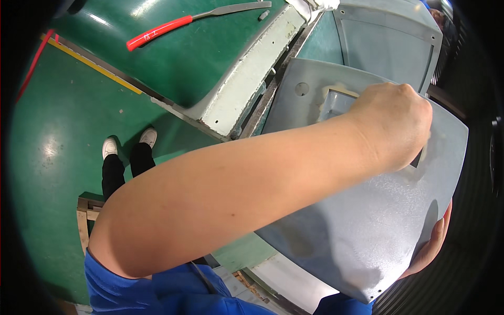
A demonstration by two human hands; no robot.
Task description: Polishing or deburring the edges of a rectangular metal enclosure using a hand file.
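Observation:
A curved grey panel (315, 220) lies tilted in front of me, with a round mark near its far corner and a rectangular opening (336, 104) edged with pale filler. My left arm reaches across from the lower left. At its end my left hand (394, 123) is closed in a fist over the opening and hides part of it. Whatever those fingers hold, if anything, is out of sight. Down the right side, my right hand (431, 249) grips the panel's edge, its fingers partly hidden there.
Another grey panel (388, 39) stands behind this one. To the left, a white worn beam (257, 68) borders a green surface bearing a red-handled file-like tool (163, 32) and a small grey piece (264, 15). White shoes (109, 148) and a wooden frame (83, 226) show on the green floor.

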